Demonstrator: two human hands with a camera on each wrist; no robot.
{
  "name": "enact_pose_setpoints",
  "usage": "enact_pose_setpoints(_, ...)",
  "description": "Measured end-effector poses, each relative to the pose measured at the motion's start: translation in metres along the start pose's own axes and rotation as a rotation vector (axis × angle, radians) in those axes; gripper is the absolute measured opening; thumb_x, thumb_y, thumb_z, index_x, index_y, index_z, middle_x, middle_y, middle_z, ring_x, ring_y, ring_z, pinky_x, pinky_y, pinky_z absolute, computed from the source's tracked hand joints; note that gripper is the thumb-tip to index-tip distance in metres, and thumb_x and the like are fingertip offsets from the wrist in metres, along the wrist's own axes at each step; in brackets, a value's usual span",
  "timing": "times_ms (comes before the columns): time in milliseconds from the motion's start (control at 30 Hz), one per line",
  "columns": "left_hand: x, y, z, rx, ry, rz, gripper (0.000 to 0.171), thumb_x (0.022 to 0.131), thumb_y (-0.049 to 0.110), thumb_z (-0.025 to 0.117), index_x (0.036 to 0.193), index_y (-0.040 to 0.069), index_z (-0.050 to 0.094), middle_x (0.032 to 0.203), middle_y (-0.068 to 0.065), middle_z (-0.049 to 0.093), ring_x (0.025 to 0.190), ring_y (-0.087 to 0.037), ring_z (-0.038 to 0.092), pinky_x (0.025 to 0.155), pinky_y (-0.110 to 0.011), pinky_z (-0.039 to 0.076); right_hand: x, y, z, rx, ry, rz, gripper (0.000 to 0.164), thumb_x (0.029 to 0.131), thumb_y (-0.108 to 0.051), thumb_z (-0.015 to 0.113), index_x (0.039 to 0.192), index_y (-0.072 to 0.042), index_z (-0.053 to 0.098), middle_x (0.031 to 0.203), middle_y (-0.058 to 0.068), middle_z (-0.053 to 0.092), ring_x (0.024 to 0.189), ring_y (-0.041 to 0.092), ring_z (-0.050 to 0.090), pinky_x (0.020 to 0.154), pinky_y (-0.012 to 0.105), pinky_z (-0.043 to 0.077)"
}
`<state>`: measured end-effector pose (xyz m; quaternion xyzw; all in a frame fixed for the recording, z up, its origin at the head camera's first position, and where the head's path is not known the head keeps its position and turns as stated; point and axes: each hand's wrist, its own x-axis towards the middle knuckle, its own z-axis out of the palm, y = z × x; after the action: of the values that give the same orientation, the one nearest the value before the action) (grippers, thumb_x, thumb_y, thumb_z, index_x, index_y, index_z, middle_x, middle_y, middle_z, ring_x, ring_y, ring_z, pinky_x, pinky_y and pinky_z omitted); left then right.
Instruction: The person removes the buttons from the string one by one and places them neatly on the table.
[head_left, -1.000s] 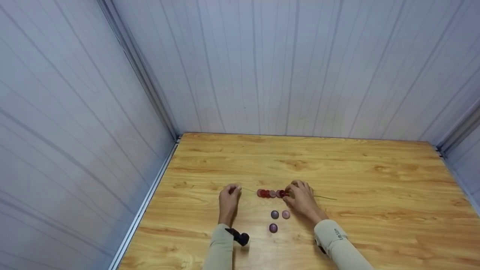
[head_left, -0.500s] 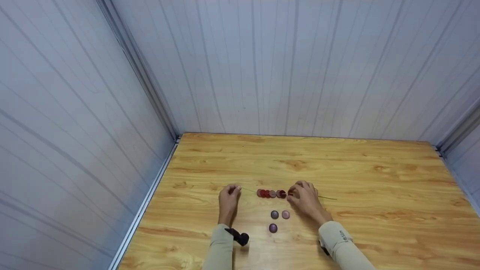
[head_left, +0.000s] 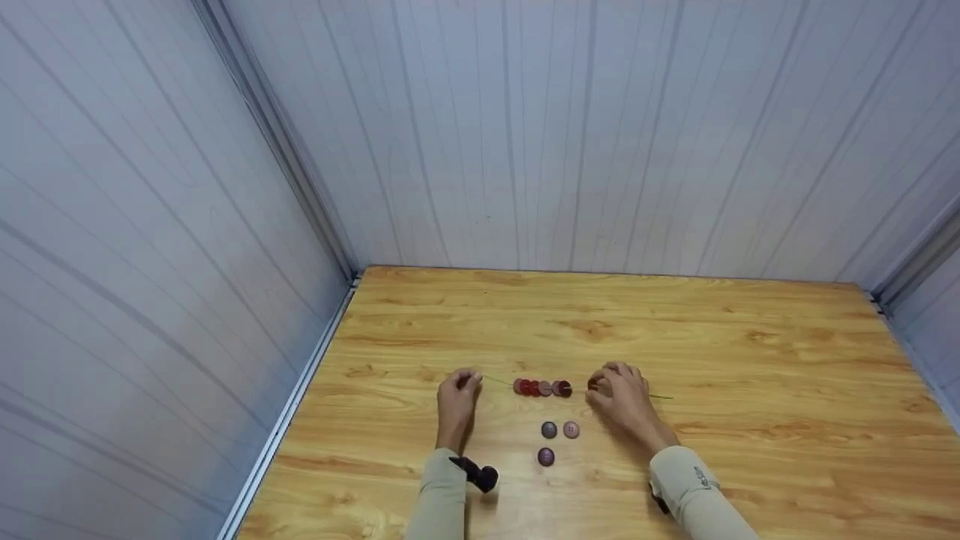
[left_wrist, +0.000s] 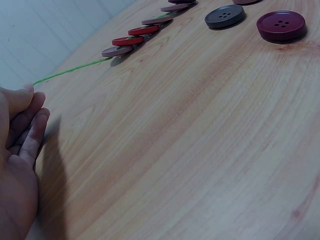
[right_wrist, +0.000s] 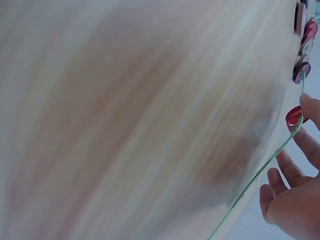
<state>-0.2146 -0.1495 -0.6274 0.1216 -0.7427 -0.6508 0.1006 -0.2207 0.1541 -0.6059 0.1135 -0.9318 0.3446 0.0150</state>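
My left hand pinches one end of a green string between thumb and fingertips. On the string, several red, pink and dark-red buttons lie overlapping in a row. To the right of that row, my right hand pinches a red button between thumb and finger, with the string running through it. The string's loose tail trails past the right hand's other fingers. A small gap of bare string separates the held button from the dark-red button at the row's end.
Loose on the wooden table in front of the row are a grey button, a pink button and a purple button. Pale panel walls rise behind and at the sides.
My right hand has slid rightward along the string with the red button, widening the gap from the row; less string tail shows beyond it. My left hand stays in place.
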Motion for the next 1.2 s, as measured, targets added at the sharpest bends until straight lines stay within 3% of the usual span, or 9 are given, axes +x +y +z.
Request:
enact_pose_setpoints(133,-0.002,0.001,0.0,-0.04,-0.005,-0.032,0.019,0.094,0.01,0.061,0.101,-0.007,0.065,0.098,-0.02,0.065,0.09,-0.027,0.062,0.082,-0.037,0.053,-0.002,0.002,-0.004,-0.001,0.018,0.007,0.017,0.088,-0.026,0.07,0.101,-0.015,0.067,0.131,0.016,0.051,0.124,0.038,0.037,0.099,0.058,0.025)
enact_pose_setpoints(300,-0.004,0.0,0.001,-0.025,0.022,-0.028,0.014,0.093,0.012,0.063,0.097,-0.001,0.067,0.094,-0.014,0.066,0.084,-0.019,0.061,0.078,-0.031,0.053,-0.004,0.007,-0.007,0.011,0.035,0.001,0.017,0.088,-0.024,0.07,0.1,-0.014,0.067,0.13,0.017,0.051,0.124,0.039,0.037,0.099,0.057,0.024)
enact_pose_setpoints(567,-0.003,0.0,0.002,-0.064,0.027,-0.031,0.011,0.092,0.008,0.062,0.094,-0.002,0.066,0.091,-0.016,0.064,0.081,-0.019,0.06,0.077,-0.03,0.053,-0.008,0.013,-0.012,0.054,0.024,0.019,0.016,0.089,-0.025,0.069,0.101,-0.014,0.067,0.133,0.019,0.049,0.128,0.039,0.033,0.103,0.056,0.02)
enact_pose_setpoints(1200,-0.004,0.0,0.0,0.006,0.011,-0.029,0.014,0.093,0.014,0.062,0.098,0.001,0.068,0.094,-0.013,0.066,0.086,-0.021,0.061,0.079,-0.033,0.053,-0.015,0.033,-0.03,0.028,0.04,0.033,0.022,0.089,-0.024,0.069,0.104,-0.009,0.066,0.133,0.024,0.047,0.127,0.045,0.031,0.103,0.064,0.017)
